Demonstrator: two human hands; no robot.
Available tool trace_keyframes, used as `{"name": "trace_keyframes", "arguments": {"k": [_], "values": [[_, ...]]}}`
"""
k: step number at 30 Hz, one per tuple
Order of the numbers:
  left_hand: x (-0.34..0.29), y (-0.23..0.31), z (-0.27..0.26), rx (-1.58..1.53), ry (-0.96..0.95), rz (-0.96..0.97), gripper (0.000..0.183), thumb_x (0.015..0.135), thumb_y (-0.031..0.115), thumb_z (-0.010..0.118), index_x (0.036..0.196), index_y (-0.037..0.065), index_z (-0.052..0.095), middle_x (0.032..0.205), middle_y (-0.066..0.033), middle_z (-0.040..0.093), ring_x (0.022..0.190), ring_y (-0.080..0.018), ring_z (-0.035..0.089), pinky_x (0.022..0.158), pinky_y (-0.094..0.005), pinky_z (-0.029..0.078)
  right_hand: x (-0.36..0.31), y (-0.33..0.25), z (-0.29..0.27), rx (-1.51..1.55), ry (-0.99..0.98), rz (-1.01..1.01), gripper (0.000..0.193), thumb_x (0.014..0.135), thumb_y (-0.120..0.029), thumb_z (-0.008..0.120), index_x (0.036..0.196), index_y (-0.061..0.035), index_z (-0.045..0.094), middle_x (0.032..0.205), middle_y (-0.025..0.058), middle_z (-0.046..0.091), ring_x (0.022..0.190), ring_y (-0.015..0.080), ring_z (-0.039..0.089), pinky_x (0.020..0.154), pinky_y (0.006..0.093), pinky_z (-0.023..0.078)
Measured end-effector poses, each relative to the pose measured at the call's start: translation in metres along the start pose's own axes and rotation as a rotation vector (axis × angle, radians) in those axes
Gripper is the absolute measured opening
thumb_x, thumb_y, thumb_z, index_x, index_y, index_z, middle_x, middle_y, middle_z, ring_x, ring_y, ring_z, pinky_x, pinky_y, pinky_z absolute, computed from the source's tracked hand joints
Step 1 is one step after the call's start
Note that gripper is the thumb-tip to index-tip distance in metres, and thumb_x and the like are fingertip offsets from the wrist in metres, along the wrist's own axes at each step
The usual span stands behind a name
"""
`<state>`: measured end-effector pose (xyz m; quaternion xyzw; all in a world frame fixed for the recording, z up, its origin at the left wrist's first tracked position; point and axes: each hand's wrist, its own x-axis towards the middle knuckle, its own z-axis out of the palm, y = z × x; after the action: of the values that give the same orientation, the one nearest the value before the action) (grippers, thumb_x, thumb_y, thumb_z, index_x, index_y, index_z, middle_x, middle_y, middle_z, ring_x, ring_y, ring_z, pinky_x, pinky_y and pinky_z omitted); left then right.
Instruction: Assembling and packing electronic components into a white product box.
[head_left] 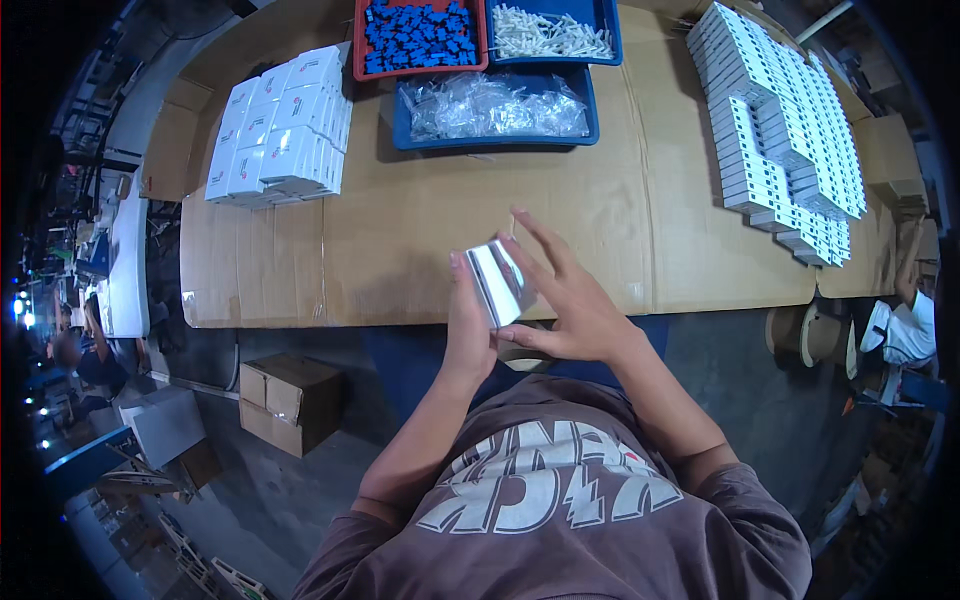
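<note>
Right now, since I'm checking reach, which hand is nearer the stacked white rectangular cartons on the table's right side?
Right. The right hand is left of the white cartons and lower in view; the left hand is farther left from them.

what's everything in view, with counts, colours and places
small glossy white box: one, white, between the hands
cardboard-covered table: one, brown, ahead
square white boxes: many, white, stacked table left
flat white boxes: many, white, stacked table right
red plastic bin: one, red, far middle
small plastic pieces: many, blue and black, inside it
blue plastic bins: two, blue, beside and nearer
thin sticks: many, white, farther blue bin
plastic packets: many, clear, nearer blue bin
cardboard carton: one, brown, floor left
background edges: blurred, uncounted
printed shirt: one, grey-brown, wearer's torso
left hand: one, bare, box's left
right hand: one, bare, box's right
</note>
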<state>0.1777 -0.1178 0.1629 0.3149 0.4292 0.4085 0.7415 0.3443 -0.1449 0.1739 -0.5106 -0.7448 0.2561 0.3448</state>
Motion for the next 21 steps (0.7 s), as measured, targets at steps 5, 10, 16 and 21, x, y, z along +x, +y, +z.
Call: {"name": "trace_keyframes", "arguments": {"k": [5, 10, 16, 21], "values": [[-0.010, 0.001, 0.011, -0.248, -0.080, -0.275, 0.062, 0.111, 0.059, 0.035, 0.151, 0.013, 0.044, 0.137, -0.0053, 0.058, 0.125, -0.0195, 0.060, 0.106, -0.0383, 0.050, -0.001, 0.022, 0.018, 0.014, 0.090, -0.254, 0.081, 0.090, -0.049, 0.071, 0.149, 0.0034, 0.052, 0.146, 0.0285, 0.054, 0.134, 0.0471, 0.055, 0.113, 0.0526, 0.044], [-0.010, 0.000, 0.020, -0.179, 0.007, -0.241, 0.063, 0.110, 0.062, 0.031, 0.151, 0.015, 0.044, 0.134, -0.0037, 0.057, 0.123, -0.0166, 0.060, 0.100, -0.0356, 0.052, -0.005, 0.026, 0.031, 0.015, 0.184, -0.305, 0.069, 0.103, -0.046, 0.055, 0.142, 0.0109, 0.055, 0.144, 0.0348, 0.054, 0.129, 0.0495, 0.059, 0.106, 0.0521, 0.050], [-0.009, 0.003, 0.020, -0.189, -0.021, -0.262, 0.065, 0.110, 0.063, 0.034, 0.152, 0.015, 0.042, 0.138, -0.0033, 0.056, 0.121, -0.0159, 0.060, 0.097, -0.0364, 0.052, -0.005, 0.032, 0.034, 0.137, 0.218, -0.310, 0.064, 0.098, -0.039, 0.064, 0.143, 0.0062, 0.056, 0.144, 0.0314, 0.055, 0.131, 0.0467, 0.058, 0.110, 0.0498, 0.048], [-0.006, -0.011, 0.016, -0.151, -0.122, -0.255, 0.069, 0.108, 0.068, 0.031, 0.157, 0.020, 0.037, 0.147, 0.0011, 0.050, 0.129, -0.0154, 0.052, 0.104, -0.0384, 0.045, -0.009, 0.042, 0.041, 0.403, 0.293, -0.057, 0.059, 0.109, -0.041, 0.047, 0.146, 0.0047, 0.055, 0.149, 0.0289, 0.054, 0.136, 0.0442, 0.056, 0.114, 0.0443, 0.044]]}}
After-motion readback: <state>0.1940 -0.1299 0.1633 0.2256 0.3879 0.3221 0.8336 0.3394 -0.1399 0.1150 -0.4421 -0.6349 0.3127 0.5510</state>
